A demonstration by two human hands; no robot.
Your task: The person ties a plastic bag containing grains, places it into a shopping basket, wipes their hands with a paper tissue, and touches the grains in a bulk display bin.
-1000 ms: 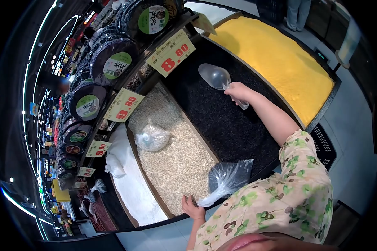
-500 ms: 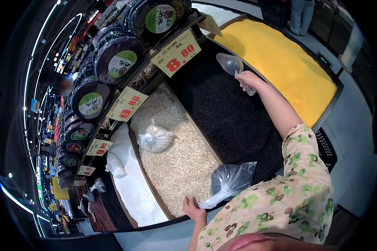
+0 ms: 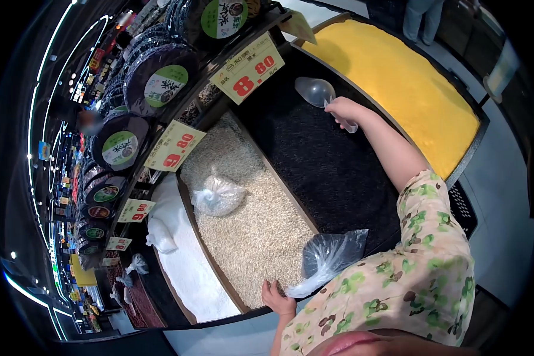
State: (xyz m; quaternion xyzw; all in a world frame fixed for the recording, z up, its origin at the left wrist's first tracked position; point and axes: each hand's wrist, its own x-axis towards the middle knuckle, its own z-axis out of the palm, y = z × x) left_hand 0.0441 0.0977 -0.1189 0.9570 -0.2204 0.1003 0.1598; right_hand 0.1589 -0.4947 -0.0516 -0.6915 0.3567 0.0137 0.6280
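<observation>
Part of the clear plastic scoop (image 3: 314,92), at 1 o'clock in the view, is hidden: the right hand (image 3: 345,111) covers the middle of its handle, leaving only the end showing below the palm. The see-through bowl hangs over the black rice (image 3: 332,172); whether it touches the grains is hard to make out. The right fingers are closed around the handle. At 6 o'clock, the left hand (image 3: 280,301) lies at the front edge of the pale grain (image 3: 264,237), its fingers partly spread; I cannot tell whether the thumb pinches the twisted end of the thin plastic bag (image 3: 341,249) just beside it, at 5 o'clock. The flowered top (image 3: 385,291) hides part of the counter's front edge. A knotted bag (image 3: 218,196) sits on the pale grain towards 8 o'clock, its contents blurred. Beyond the yellow grain (image 3: 403,89) at 2 o'clock, another person's legs (image 3: 422,21) are cut off by the upper edge.
</observation>
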